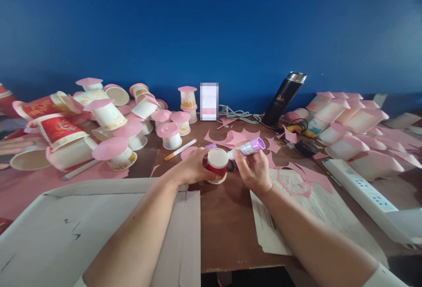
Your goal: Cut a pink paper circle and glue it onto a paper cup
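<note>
My left hand is wrapped round a red paper cup, which stands upside down on the brown table with its pale base facing up. In my right hand is a purple-and-white glue stick, tilted so its left end is at the upper edge of the cup. The purple end points up and right. A small purple cap lies just behind the cup. Left of it lie a pink paper disc and a white stick with an orange end.
Paper cups with pink tops crowd the left; more cups pile up at right. A black flask leans against the blue wall. Pink scraps, printed sheets, a power strip and a white box lid lie around.
</note>
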`<act>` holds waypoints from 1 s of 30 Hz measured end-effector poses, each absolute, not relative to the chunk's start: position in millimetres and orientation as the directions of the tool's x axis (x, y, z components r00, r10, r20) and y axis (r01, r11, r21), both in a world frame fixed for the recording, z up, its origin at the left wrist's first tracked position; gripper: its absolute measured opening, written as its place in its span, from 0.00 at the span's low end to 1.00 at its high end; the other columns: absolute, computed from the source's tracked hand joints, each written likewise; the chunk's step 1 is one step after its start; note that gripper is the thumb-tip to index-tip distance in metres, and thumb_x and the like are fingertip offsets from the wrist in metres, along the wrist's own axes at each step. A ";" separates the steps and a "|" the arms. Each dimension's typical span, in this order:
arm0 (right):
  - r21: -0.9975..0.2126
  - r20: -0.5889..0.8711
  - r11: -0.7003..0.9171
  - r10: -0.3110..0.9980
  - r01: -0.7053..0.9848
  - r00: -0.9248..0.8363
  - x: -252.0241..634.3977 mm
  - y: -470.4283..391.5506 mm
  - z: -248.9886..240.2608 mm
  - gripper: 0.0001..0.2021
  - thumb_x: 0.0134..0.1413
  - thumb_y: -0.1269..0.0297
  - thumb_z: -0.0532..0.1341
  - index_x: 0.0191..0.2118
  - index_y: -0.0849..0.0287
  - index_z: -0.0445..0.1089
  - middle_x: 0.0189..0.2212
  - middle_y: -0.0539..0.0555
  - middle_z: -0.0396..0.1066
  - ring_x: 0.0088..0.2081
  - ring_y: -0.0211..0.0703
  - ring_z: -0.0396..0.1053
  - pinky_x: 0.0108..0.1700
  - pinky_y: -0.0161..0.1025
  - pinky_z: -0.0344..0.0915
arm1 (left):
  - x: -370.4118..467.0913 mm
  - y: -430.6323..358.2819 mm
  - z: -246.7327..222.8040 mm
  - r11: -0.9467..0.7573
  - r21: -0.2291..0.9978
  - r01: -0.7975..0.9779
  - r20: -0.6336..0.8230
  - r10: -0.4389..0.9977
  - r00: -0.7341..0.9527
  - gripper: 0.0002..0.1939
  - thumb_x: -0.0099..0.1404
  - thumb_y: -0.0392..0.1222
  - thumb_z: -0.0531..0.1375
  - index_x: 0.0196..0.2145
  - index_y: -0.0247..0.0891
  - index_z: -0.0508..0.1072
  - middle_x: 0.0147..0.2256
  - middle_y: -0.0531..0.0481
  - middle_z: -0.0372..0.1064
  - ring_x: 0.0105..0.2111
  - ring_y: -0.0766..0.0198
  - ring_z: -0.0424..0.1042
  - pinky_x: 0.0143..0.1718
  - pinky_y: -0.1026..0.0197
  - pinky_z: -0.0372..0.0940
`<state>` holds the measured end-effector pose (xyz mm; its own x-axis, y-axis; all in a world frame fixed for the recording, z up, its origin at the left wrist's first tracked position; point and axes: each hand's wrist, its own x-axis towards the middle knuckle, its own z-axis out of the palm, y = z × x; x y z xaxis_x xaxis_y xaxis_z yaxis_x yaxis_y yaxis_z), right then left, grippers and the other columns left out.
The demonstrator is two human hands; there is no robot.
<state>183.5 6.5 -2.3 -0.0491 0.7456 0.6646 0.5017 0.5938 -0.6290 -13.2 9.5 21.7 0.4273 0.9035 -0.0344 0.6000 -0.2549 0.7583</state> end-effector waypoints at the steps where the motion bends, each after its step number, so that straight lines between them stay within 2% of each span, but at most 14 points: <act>1: -0.652 0.654 0.574 0.757 0.495 -0.017 184.5 7.6 -3.2 0.03 0.56 0.64 0.59 0.35 0.57 0.67 0.31 0.54 0.72 0.34 0.44 0.71 0.39 0.42 0.66 | -12.4 9.4 19.9 -0.240 0.750 0.617 -0.024 0.921 0.388 0.28 0.43 0.51 0.68 0.43 0.43 0.71 0.40 0.51 0.69 0.43 0.53 0.67 0.43 0.56 0.61; 4: -0.678 0.644 0.563 0.765 0.473 0.014 186.2 6.8 -1.4 0.04 0.58 0.65 0.57 0.34 0.57 0.68 0.30 0.53 0.73 0.33 0.43 0.71 0.39 0.41 0.66 | -7.4 7.3 15.5 -0.201 0.725 0.659 0.014 0.961 0.277 0.32 0.39 0.54 0.70 0.42 0.42 0.70 0.41 0.50 0.69 0.43 0.51 0.67 0.42 0.56 0.61; 9: -0.584 0.699 0.682 0.698 0.440 -0.156 181.6 -3.2 7.2 0.03 0.56 0.67 0.58 0.37 0.57 0.67 0.34 0.54 0.72 0.36 0.45 0.71 0.41 0.42 0.66 | 0.4 4.8 19.0 -0.283 0.735 0.616 0.072 0.936 0.345 0.17 0.45 0.51 0.67 0.29 0.41 0.70 0.29 0.55 0.70 0.32 0.61 0.68 0.30 0.62 0.59; 12: -0.568 0.688 0.672 0.704 0.475 -0.174 180.0 -2.7 5.7 0.04 0.55 0.67 0.58 0.38 0.57 0.67 0.33 0.55 0.72 0.36 0.45 0.70 0.41 0.43 0.66 | 1.4 5.1 20.8 -0.297 0.744 0.598 0.076 0.928 0.366 0.15 0.46 0.51 0.67 0.27 0.40 0.70 0.26 0.57 0.68 0.28 0.63 0.67 0.27 0.63 0.57; 16: -0.581 0.676 0.596 0.733 0.554 -0.079 183.6 6.4 -2.7 0.02 0.55 0.66 0.58 0.34 0.57 0.66 0.31 0.55 0.71 0.34 0.45 0.70 0.39 0.43 0.66 | -0.6 5.4 17.4 -0.296 0.739 0.605 0.082 0.931 0.355 0.17 0.45 0.53 0.67 0.30 0.41 0.71 0.29 0.55 0.70 0.31 0.61 0.69 0.30 0.62 0.59; 19: -0.611 0.669 0.589 0.741 0.529 -0.053 185.9 8.9 -5.0 0.03 0.56 0.65 0.59 0.35 0.57 0.67 0.32 0.55 0.71 0.34 0.45 0.70 0.39 0.43 0.66 | -1.2 6.6 11.9 -0.282 0.718 0.637 0.106 0.948 0.300 0.22 0.44 0.55 0.68 0.34 0.42 0.70 0.34 0.53 0.71 0.36 0.57 0.69 0.33 0.60 0.61; 22: -0.600 0.706 0.658 0.703 0.455 -0.085 184.5 2.8 -0.6 0.03 0.57 0.67 0.58 0.38 0.57 0.68 0.34 0.55 0.71 0.36 0.45 0.71 0.42 0.44 0.66 | 0.3 8.4 6.2 -0.303 0.676 0.672 0.145 0.948 0.282 0.24 0.43 0.54 0.68 0.37 0.43 0.70 0.37 0.51 0.71 0.39 0.55 0.69 0.37 0.57 0.61; 25: -0.551 0.730 0.717 0.662 0.427 -0.171 181.1 -5.2 4.8 0.05 0.55 0.69 0.59 0.39 0.57 0.67 0.35 0.55 0.71 0.37 0.45 0.71 0.41 0.43 0.66 | 2.0 9.7 2.7 -0.345 0.632 0.694 0.171 0.936 0.309 0.21 0.46 0.54 0.66 0.37 0.43 0.70 0.36 0.51 0.71 0.39 0.54 0.68 0.39 0.56 0.61; 27: -0.537 0.723 0.723 0.660 0.434 -0.205 179.3 -7.2 6.3 0.06 0.54 0.69 0.59 0.39 0.57 0.66 0.35 0.55 0.71 0.37 0.45 0.70 0.41 0.43 0.67 | 2.3 10.0 1.6 -0.350 0.617 0.705 0.171 0.934 0.314 0.21 0.48 0.55 0.65 0.37 0.43 0.70 0.35 0.51 0.71 0.39 0.53 0.68 0.39 0.56 0.60; 30: -0.540 0.717 0.685 0.679 0.489 -0.159 178.8 -4.7 5.2 0.04 0.55 0.69 0.59 0.38 0.58 0.66 0.33 0.55 0.71 0.36 0.45 0.70 0.41 0.43 0.66 | 1.3 10.1 1.0 -0.341 0.618 0.709 0.146 0.935 0.322 0.22 0.46 0.57 0.66 0.36 0.43 0.70 0.36 0.50 0.70 0.41 0.52 0.67 0.41 0.55 0.60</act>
<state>178.8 -4.7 5.2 -0.1591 0.6787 0.7170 0.4891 0.6850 -0.5399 1.3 10.1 1.0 0.3220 0.9353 0.1465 0.7088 -0.3407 0.6177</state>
